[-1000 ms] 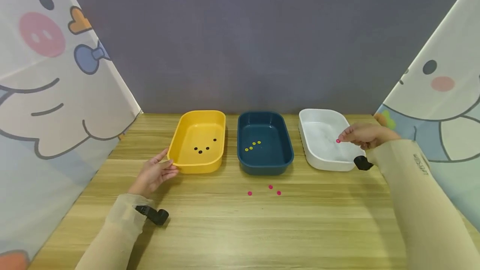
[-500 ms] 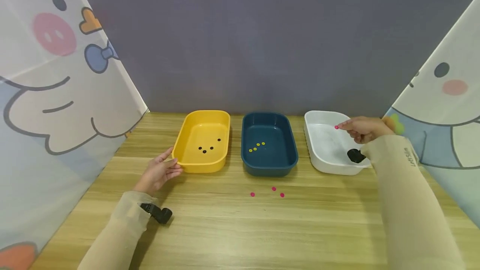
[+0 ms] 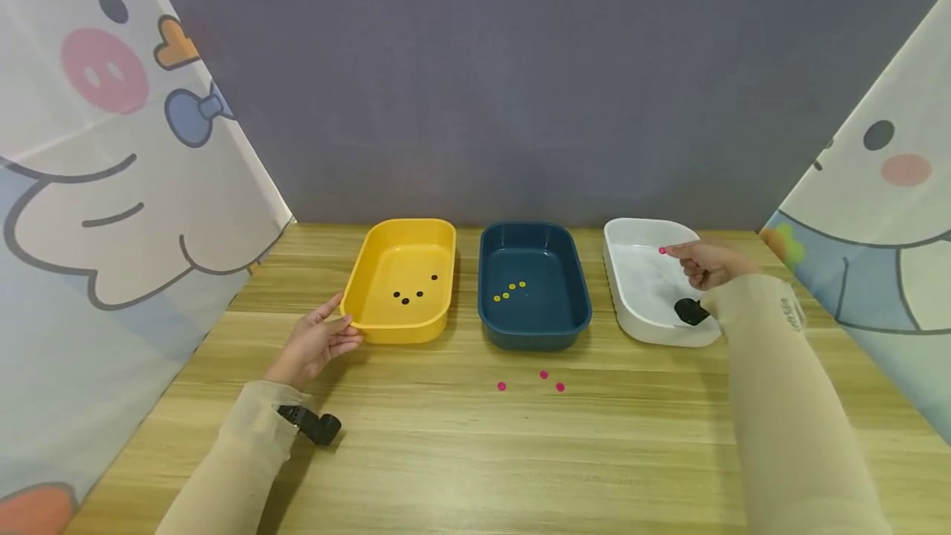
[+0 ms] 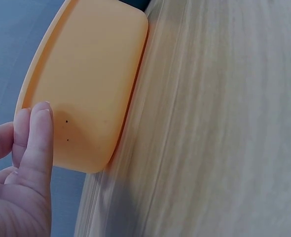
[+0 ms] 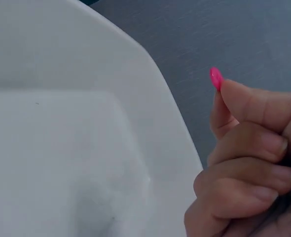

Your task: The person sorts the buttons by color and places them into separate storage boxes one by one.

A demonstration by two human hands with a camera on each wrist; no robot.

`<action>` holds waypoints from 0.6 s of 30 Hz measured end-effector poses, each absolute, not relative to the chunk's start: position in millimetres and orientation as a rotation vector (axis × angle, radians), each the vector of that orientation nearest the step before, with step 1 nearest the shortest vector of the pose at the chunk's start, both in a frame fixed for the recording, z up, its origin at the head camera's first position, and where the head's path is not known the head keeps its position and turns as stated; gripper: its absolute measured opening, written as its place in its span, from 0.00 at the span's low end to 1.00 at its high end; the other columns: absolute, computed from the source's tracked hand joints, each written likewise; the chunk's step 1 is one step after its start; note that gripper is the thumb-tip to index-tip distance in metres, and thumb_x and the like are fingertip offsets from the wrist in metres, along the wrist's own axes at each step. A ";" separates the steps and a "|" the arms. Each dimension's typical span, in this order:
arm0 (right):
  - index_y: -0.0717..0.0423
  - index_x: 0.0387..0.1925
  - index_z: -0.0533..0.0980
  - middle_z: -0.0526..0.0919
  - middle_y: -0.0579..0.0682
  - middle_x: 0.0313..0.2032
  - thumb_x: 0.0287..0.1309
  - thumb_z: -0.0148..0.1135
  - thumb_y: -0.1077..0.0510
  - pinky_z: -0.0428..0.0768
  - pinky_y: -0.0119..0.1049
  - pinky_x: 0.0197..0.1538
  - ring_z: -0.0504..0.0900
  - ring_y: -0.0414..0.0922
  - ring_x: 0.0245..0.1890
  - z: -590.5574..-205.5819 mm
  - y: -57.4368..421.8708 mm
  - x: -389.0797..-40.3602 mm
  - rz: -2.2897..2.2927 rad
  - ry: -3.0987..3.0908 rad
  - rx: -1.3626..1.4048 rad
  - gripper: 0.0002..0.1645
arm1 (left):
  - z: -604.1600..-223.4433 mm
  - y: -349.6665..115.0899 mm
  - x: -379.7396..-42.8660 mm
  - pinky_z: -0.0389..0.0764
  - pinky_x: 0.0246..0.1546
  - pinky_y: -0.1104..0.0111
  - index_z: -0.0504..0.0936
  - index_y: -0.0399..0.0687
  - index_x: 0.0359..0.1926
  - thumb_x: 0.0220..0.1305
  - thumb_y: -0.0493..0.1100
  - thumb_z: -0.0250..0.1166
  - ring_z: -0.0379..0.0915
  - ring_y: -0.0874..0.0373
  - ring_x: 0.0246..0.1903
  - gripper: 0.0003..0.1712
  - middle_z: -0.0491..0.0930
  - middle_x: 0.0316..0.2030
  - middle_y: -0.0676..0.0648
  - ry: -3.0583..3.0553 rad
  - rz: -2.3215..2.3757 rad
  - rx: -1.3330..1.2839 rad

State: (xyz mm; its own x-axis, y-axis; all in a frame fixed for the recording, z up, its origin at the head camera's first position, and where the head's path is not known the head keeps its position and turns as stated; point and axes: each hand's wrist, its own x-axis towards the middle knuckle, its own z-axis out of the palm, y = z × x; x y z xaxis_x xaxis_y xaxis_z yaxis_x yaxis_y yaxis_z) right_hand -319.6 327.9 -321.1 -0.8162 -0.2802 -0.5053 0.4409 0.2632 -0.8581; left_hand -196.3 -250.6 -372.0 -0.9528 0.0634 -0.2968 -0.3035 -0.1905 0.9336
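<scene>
My left hand (image 3: 315, 343) holds the front left corner of the yellow tray (image 3: 394, 335), its fingertips against the outer wall in the left wrist view. Inside that tray lie several small black buttons (image 3: 405, 301). My right hand (image 3: 709, 264) is over the white tray (image 3: 631, 316) and pinches a pink button (image 5: 215, 78) between thumb and index finger, the other fingers curled in. In the middle stands a dark blue tray (image 3: 535, 338) with several yellow buttons (image 3: 506, 295). Three pink buttons (image 3: 544, 375) lie loose on the table in front of it.
The three trays stand in a row on a wooden table (image 3: 446, 461), near a grey back panel (image 3: 520, 89). Cartoon-printed cloths (image 3: 186, 213) slope up on both sides. A small black camera sits on each wrist.
The right hand has moved further back and slightly left over the white tray, the pink button still pinched. The left hand keeps its place on the yellow tray. The head view has shifted slightly.
</scene>
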 end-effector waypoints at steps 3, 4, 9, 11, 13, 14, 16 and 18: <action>0.44 0.25 0.72 0.55 0.39 0.15 0.74 0.40 0.57 0.55 0.22 0.22 0.56 0.34 0.16 -326.2 326.4 -321.3 -1.630 1.935 0.172 0.20 | -371.4 -250.1 -196.3 0.85 0.35 0.70 0.36 0.47 0.76 0.74 0.31 0.44 0.81 0.61 0.24 0.37 0.80 0.23 0.49 1.828 2.239 -0.274; 0.44 0.25 0.72 0.54 0.39 0.15 0.74 0.40 0.57 0.56 0.22 0.22 0.56 0.34 0.16 -327.9 325.9 -321.5 -1.640 1.927 0.185 0.20 | -371.3 -250.0 -196.3 0.85 0.35 0.70 0.36 0.46 0.76 0.74 0.31 0.44 0.81 0.61 0.24 0.37 0.80 0.23 0.49 1.828 2.240 -0.273; 0.48 0.27 0.72 0.55 0.40 0.14 0.73 0.43 0.57 0.57 0.22 0.21 0.56 0.34 0.16 -333.9 322.2 -322.8 -1.687 1.914 0.238 0.16 | -371.2 -249.8 -196.5 0.85 0.35 0.70 0.37 0.45 0.75 0.73 0.30 0.45 0.81 0.61 0.24 0.38 0.80 0.23 0.49 1.814 2.251 -0.269; 0.48 0.28 0.72 0.57 0.40 0.14 0.72 0.45 0.57 0.58 0.23 0.21 0.57 0.34 0.16 -335.1 319.9 -323.1 -1.698 1.910 0.262 0.15 | -371.3 -249.9 -196.3 0.85 0.35 0.70 0.37 0.46 0.75 0.73 0.30 0.45 0.82 0.61 0.24 0.38 0.80 0.23 0.49 1.811 2.252 -0.269; 0.49 0.29 0.71 0.58 0.40 0.15 0.72 0.46 0.56 0.58 0.23 0.22 0.58 0.34 0.16 -337.9 317.9 -324.6 -1.703 1.906 0.291 0.13 | -371.4 -250.1 -196.3 0.85 0.35 0.69 0.37 0.46 0.75 0.73 0.31 0.45 0.82 0.60 0.24 0.38 0.81 0.23 0.49 1.811 2.251 -0.269; 0.49 0.28 0.71 0.58 0.40 0.15 0.72 0.45 0.56 0.59 0.23 0.22 0.58 0.34 0.16 -339.5 316.9 -325.4 -1.700 1.909 0.294 0.14 | -371.3 -250.1 -196.2 0.85 0.36 0.69 0.37 0.46 0.75 0.73 0.31 0.46 0.82 0.60 0.24 0.38 0.81 0.23 0.49 1.813 2.250 -0.268; 0.49 0.26 0.70 0.58 0.40 0.15 0.72 0.44 0.57 0.59 0.23 0.22 0.58 0.34 0.16 -343.2 315.1 -327.0 -1.696 1.916 0.298 0.16 | -370.9 -250.2 -196.1 0.85 0.36 0.70 0.37 0.46 0.75 0.73 0.31 0.46 0.82 0.61 0.24 0.38 0.81 0.23 0.49 1.819 2.247 -0.265; 0.49 0.25 0.70 0.57 0.40 0.15 0.72 0.44 0.57 0.59 0.22 0.21 0.58 0.34 0.16 -347.4 313.4 -328.7 -1.710 1.913 0.310 0.17 | -370.4 -250.4 -196.4 0.85 0.36 0.70 0.37 0.46 0.75 0.73 0.31 0.46 0.82 0.61 0.24 0.38 0.81 0.23 0.49 1.822 2.244 -0.264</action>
